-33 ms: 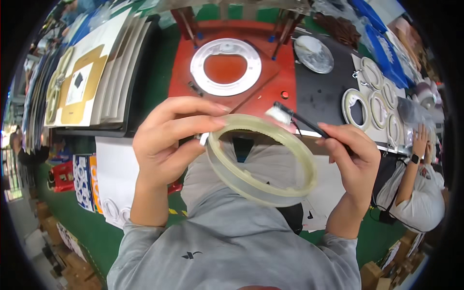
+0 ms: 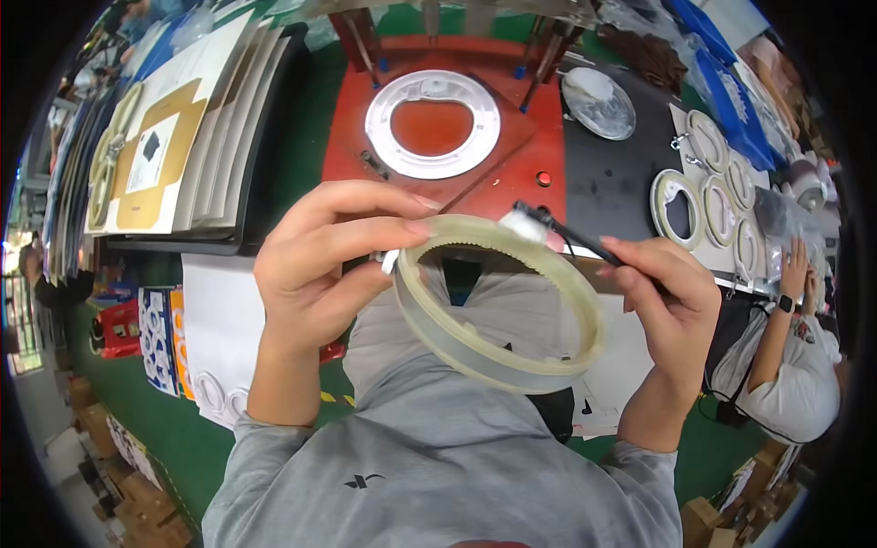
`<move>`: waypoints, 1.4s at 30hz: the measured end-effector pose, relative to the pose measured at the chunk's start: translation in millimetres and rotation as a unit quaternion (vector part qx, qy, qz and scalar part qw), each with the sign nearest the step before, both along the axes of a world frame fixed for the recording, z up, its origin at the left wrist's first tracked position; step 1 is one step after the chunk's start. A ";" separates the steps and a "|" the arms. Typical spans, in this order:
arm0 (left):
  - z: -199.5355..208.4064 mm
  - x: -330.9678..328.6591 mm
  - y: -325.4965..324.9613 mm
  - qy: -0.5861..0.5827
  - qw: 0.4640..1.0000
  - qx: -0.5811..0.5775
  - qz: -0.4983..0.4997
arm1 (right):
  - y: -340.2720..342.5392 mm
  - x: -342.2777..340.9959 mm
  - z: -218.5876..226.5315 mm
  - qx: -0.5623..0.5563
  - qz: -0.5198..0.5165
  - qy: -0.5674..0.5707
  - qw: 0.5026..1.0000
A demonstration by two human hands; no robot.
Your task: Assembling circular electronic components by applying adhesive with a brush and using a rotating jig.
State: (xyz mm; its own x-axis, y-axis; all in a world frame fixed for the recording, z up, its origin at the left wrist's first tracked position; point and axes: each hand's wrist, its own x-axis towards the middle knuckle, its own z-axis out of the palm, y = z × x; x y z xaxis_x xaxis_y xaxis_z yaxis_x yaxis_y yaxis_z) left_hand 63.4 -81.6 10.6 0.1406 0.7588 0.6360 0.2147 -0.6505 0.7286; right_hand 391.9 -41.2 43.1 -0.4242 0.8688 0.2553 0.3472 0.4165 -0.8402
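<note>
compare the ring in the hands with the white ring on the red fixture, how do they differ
The held ring is translucent yellowish; the white ring on the red fixture is opaque. The held ring is tilted in the air, pinched by the left hand, while the white ring lies flat. The held ring is a thin band; the white ring is a broad flat one. Both are round and open-centred.

Light: bright, even, from overhead – colours vivid
Shadows: soft, faint under the hands
Glare: pale sheen on the translucent ring (image 2: 501,301) and the white ring on the red fixture (image 2: 432,124)
Focus: centre sharp – margins softer
Distortion: strong fisheye, straight edges bow toward a black rim
</note>
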 end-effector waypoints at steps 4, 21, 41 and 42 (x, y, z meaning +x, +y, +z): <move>-5.5 -2.6 -8.8 -0.024 0.999 -0.023 0.004 | 4.0 -15.7 -1.9 0.063 0.051 -0.014 0.997; 4.4 -14.8 -18.2 0.095 0.995 0.016 0.012 | -20.8 -21.7 73.5 0.245 0.129 -0.386 0.880; 36.4 -8.3 -0.1 0.251 0.963 0.091 -0.025 | 69.5 48.9 -71.6 0.033 -0.304 -0.106 0.946; 31.8 -10.6 -0.3 0.238 0.969 0.065 0.001 | 77.6 46.5 -103.7 0.115 -0.308 -0.127 0.936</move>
State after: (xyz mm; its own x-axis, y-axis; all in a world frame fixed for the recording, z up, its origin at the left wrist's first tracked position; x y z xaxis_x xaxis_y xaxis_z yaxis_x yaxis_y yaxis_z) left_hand 52.9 -81.9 42.3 0.4396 0.6767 0.5906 0.5076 -0.7297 0.4582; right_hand 438.4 36.3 -60.6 0.0670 0.9033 0.4237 0.7573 0.2304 -0.6110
